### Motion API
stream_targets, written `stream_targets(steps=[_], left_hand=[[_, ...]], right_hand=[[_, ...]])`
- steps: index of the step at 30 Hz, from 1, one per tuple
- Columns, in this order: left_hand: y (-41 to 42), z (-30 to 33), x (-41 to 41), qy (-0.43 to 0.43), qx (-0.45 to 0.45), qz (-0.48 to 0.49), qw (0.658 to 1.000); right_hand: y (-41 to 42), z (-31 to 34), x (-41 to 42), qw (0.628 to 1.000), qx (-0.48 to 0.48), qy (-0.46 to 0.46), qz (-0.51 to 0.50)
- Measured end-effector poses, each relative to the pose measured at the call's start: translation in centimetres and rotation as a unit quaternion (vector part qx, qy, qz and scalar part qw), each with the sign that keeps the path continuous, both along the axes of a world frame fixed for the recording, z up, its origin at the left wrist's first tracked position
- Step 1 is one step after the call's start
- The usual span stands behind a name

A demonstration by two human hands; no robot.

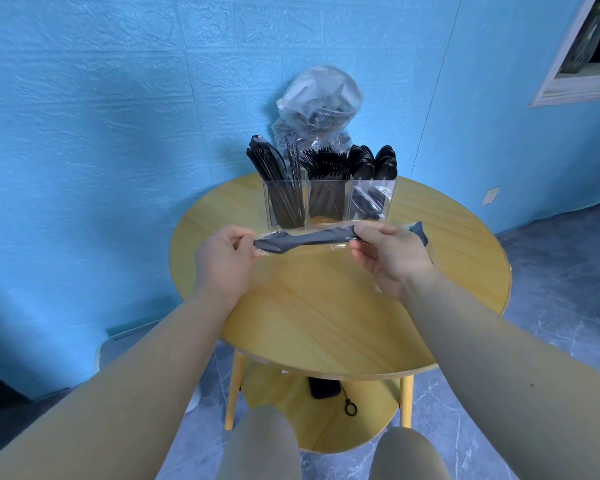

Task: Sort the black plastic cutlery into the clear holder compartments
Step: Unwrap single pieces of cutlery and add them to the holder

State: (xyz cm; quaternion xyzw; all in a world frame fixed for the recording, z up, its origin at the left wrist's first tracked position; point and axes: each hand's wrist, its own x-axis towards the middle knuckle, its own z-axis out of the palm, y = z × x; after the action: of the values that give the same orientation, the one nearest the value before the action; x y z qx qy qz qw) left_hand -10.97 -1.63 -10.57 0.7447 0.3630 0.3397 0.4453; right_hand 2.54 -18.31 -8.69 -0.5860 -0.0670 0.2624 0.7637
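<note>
A wrapped black cutlery piece (305, 239) in a clear sleeve is stretched level between my hands, above the round wooden table (326, 306). My left hand (222, 258) pinches its left end, and my right hand (385, 254) pinches its right end. The dark tip of another black piece (420, 232) pokes out behind my right hand; what holds it is hidden. Just behind stands the clear holder (329, 204) with three compartments: knives (271, 164) on the left, forks (328, 166) in the middle, spoons (374, 164) on the right.
A clear plastic bag (317, 105) holding more black cutlery leans on the blue wall behind the holder. On the table's lower shelf lies a black case (324, 388) with a ring strap. My knees show at the bottom edge.
</note>
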Motion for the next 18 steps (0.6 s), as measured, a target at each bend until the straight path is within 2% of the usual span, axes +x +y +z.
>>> stream_targets(steps=[2, 4, 10, 18], left_hand=[[0.1, 0.0, 0.1, -0.012, -0.011, 0.004, 1.000], [0.3, 0.0, 0.4, 0.006, 0.015, 0.013, 1.000], [0.3, -0.4, 0.9, 0.056, 0.080, 0.035, 0.995], [1.1, -1.4, 0.9, 0.093, 0.095, 0.049, 0.990]], right_hand=[[-0.2, 0.2, 0.1, 0.998, 0.036, 0.045, 0.006], [-0.3, 0.3, 0.2, 0.998, 0.039, 0.058, 0.009], [-1.1, 0.4, 1.0, 0.998, -0.007, 0.056, -0.016], [-1.9, 0.4, 1.9, 0.998, -0.028, 0.045, -0.042]])
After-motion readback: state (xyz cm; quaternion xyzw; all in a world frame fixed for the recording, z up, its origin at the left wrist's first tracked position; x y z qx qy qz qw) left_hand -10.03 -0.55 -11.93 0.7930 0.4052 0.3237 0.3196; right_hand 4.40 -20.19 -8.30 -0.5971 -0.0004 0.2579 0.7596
